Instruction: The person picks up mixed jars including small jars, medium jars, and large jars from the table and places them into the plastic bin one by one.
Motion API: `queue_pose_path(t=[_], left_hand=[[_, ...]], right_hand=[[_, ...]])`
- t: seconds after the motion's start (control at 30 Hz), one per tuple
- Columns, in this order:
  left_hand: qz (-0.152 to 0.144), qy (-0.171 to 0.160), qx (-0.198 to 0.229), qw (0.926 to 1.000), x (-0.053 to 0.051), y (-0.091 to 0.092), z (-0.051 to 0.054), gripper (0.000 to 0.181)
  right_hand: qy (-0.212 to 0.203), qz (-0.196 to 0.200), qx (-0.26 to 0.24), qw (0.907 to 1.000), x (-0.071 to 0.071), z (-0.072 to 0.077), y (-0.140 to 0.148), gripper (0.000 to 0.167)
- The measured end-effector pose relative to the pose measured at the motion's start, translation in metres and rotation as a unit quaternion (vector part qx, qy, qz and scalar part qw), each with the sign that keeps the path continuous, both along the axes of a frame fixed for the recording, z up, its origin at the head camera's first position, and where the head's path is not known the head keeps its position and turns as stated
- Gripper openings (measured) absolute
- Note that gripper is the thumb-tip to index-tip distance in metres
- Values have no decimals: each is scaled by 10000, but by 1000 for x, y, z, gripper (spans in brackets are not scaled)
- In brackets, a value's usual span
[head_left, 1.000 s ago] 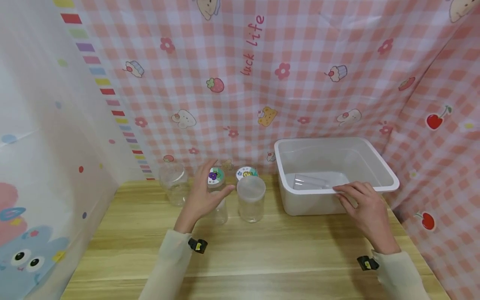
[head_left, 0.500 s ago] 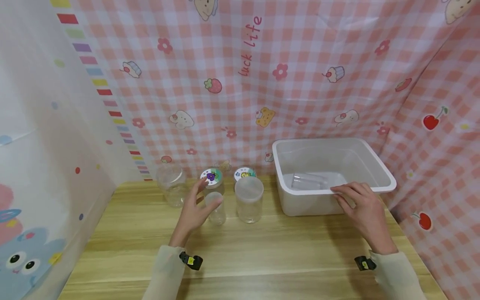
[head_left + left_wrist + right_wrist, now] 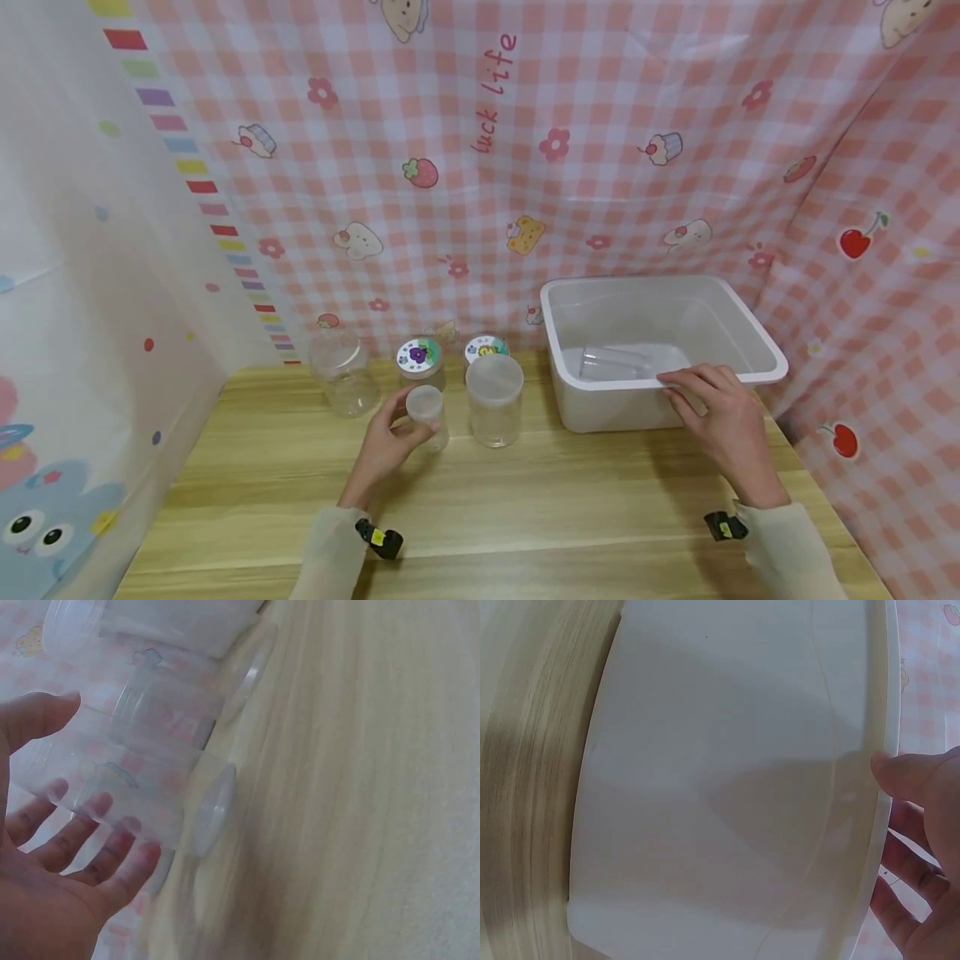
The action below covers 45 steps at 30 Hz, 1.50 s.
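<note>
Left hand curves narrowly round the small jar upright on the bench, thumb to one side and fingers to the other, which suits its slim, smooth wall, though how firmly it grips cannot be told. Right hand pinches the near rim of the white tub, seemingly to steady it, with the clear cup lying on its side within. Behind the small jar and the wide jar stand two jars with printed lids, the clear jar to their left, likely set upright so none rolls.
</note>
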<state>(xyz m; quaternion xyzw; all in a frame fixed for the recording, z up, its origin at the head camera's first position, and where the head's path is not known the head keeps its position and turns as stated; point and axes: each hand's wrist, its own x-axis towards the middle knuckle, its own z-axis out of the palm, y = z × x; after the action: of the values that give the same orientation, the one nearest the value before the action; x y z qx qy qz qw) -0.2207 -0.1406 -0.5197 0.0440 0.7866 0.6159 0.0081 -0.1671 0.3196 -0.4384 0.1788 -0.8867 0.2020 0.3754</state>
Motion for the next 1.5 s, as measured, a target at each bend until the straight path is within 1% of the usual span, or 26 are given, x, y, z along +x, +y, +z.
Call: queue_pose_path(t=[0.13,0.3,0.43,0.57,0.77,0.87,0.97,1.07,1.27,1.37,1.47,1.5], left_hand=[[147,46,64,9999,1,2,-5,61],[237,123,2,9996,1,2,-5,59],[171,107,-24,9998,0,2,-4,59],[87,75,-14,9999,-1,3,-1,59],[47,192,-142,9997,-1,6,4,57],[55,337,-188,9992,-2,7,9,57],[-12,440,-177,9989,-4,7,15,56],[-131,397,-144,9990,-6,6,21,56],[-290,331,-248,9987,-11,5,33,59],[-319,381,-328,9982,-15,4,40,60],[-375,500,-386,9973,-18,2,49,58],[-381,547,-414,9969,-19,2,52,58]], right_hand=[[56,12,-32,10000,0,0,-1,38],[55,15,-21,10000,0,-1,-1,38],[2,-31,-1,10000,0,-2,0,36],[-17,-30,23,10000,1,-3,1,38],[-24,-32,16,10000,1,-3,1,38],[-33,-71,3,10000,1,-2,1,36],[-32,-85,-4,10000,1,-1,1,35],[-17,-59,5,10000,1,0,1,35],[-24,-35,0,10000,0,0,1,36],[-48,-22,3,10000,-1,0,1,36],[-41,12,7,10000,-2,-1,1,37],[-28,26,27,10000,-2,-1,2,35]])
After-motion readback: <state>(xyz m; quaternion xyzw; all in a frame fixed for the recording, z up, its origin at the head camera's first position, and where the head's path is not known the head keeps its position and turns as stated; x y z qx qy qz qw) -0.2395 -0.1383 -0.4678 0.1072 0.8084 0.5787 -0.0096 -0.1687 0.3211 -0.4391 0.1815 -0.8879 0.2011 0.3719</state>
